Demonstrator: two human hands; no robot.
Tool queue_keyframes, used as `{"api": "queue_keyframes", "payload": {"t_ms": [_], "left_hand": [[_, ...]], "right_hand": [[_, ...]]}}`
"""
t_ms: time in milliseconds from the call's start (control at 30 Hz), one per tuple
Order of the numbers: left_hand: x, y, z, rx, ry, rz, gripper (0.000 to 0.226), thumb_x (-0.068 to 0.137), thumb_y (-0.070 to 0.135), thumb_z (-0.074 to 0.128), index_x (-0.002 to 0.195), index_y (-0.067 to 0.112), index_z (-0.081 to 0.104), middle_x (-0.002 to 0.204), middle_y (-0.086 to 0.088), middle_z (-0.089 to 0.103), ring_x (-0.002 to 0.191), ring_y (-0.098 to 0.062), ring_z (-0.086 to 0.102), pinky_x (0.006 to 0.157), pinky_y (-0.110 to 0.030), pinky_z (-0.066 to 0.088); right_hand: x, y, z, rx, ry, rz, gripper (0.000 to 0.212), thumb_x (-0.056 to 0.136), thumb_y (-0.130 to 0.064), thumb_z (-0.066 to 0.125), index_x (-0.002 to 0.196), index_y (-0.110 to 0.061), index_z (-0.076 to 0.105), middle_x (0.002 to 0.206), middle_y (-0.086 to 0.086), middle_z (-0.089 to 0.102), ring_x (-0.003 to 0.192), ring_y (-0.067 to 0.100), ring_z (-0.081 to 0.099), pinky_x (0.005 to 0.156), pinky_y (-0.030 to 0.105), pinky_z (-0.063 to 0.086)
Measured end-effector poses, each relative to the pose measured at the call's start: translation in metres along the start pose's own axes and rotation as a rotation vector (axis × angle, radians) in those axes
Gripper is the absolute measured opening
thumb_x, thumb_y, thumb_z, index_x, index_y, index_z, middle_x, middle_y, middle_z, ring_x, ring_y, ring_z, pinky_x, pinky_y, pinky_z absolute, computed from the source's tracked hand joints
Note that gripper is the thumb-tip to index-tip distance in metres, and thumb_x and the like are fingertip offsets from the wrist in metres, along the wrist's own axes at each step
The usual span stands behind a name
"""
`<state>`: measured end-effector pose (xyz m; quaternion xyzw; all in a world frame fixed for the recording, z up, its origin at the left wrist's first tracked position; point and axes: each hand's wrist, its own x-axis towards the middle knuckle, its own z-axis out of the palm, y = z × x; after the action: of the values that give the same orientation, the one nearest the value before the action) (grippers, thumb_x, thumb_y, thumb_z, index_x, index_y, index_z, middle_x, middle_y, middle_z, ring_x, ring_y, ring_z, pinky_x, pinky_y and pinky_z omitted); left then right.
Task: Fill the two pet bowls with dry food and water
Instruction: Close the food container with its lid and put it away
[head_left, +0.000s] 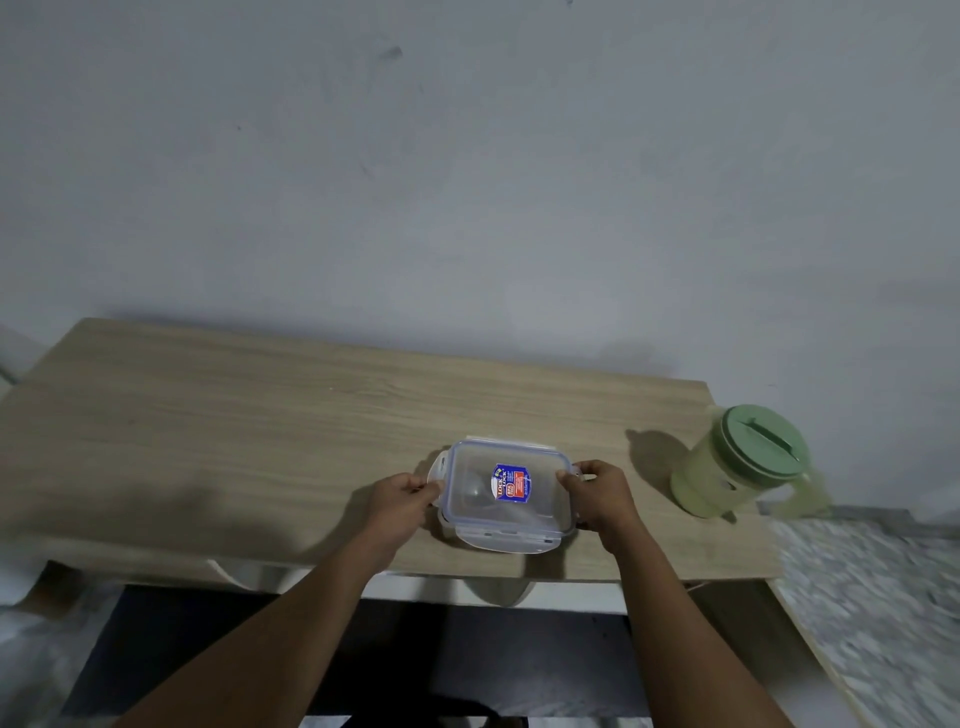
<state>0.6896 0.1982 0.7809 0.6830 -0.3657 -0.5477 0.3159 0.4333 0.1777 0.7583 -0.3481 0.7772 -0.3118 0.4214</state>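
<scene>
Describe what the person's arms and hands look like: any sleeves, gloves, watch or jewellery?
Both arms are bare as far as the frame shows, with no sleeves in view. The left hand and right hand wear no gloves. No watch, bracelet or ring can be made out.

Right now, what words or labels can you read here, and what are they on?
"LOCK LOCK": on the blue-and-red sticker on the lid of the clear container, printed sideways.
Small print on the sticker's red part: too blurred to read.
The green pitcher: no writing visible.
</scene>
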Motion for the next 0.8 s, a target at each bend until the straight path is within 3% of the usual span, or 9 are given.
{"api": "queue_keyframes", "payload": {"t_ms": [167,267,433,600,700,800], "left_hand": [[0.000,-0.002,0.000,-0.003,-0.020,-0.028,0.026,0.095,0.017,0.065,0.110,-0.004,0.068,0.089,-0.012,0.066,0.064,-0.017,0.054,0.037,-0.009,0.037],[-0.003,-0.001,0.000,0.017,-0.010,-0.025,0.025,0.096,0.016,0.064,0.111,-0.003,0.068,0.090,-0.013,0.065,0.060,-0.014,0.052,0.036,-0.009,0.036],[-0.001,0.003,0.000,0.034,-0.013,-0.001,0.028,0.095,0.012,0.062,0.122,0.003,0.063,0.109,-0.011,0.070,0.062,-0.013,0.058,0.035,-0.011,0.037],[-0.001,0.006,-0.001,0.082,-0.041,0.043,0.032,0.097,0.009,0.060,0.128,0.014,0.060,0.079,-0.004,0.065,0.053,-0.010,0.055,0.034,-0.012,0.037],[-0.003,0.009,-0.002,0.134,-0.053,0.081,0.040,0.096,0.011,0.060,0.135,0.023,0.058,0.078,0.001,0.066,0.044,-0.002,0.058,0.036,-0.012,0.038],[0.001,0.007,-0.002,0.120,-0.071,0.061,0.046,0.097,0.012,0.058,0.139,0.029,0.055,0.076,-0.001,0.068,0.043,-0.004,0.057,0.038,-0.014,0.040]], "right_hand": [[-0.001,0.002,-0.001,0.018,-0.031,0.016,0.021,0.091,-0.021,0.071,0.105,-0.008,0.065,0.100,0.017,0.067,0.076,0.026,0.064,0.049,0.031,0.052],[0.000,0.001,0.001,0.012,-0.030,0.015,0.017,0.089,-0.021,0.071,0.100,-0.009,0.064,0.098,0.018,0.068,0.073,0.028,0.063,0.051,0.032,0.052],[-0.001,0.000,0.001,-0.009,-0.033,0.013,0.019,0.089,-0.022,0.071,0.103,-0.010,0.064,0.102,0.017,0.068,0.083,0.030,0.066,0.052,0.032,0.053],[-0.003,-0.005,-0.001,-0.030,-0.058,0.029,0.017,0.090,-0.020,0.070,0.103,-0.011,0.062,0.102,0.017,0.067,0.086,0.032,0.066,0.054,0.033,0.054],[-0.002,-0.007,-0.002,-0.034,-0.064,0.033,0.016,0.090,-0.019,0.070,0.102,-0.011,0.062,0.101,0.017,0.066,0.080,0.029,0.064,0.054,0.033,0.053],[-0.002,-0.008,-0.002,-0.033,-0.072,0.036,0.019,0.090,-0.019,0.069,0.106,-0.012,0.062,0.102,0.017,0.066,0.081,0.029,0.064,0.054,0.033,0.053]]}}
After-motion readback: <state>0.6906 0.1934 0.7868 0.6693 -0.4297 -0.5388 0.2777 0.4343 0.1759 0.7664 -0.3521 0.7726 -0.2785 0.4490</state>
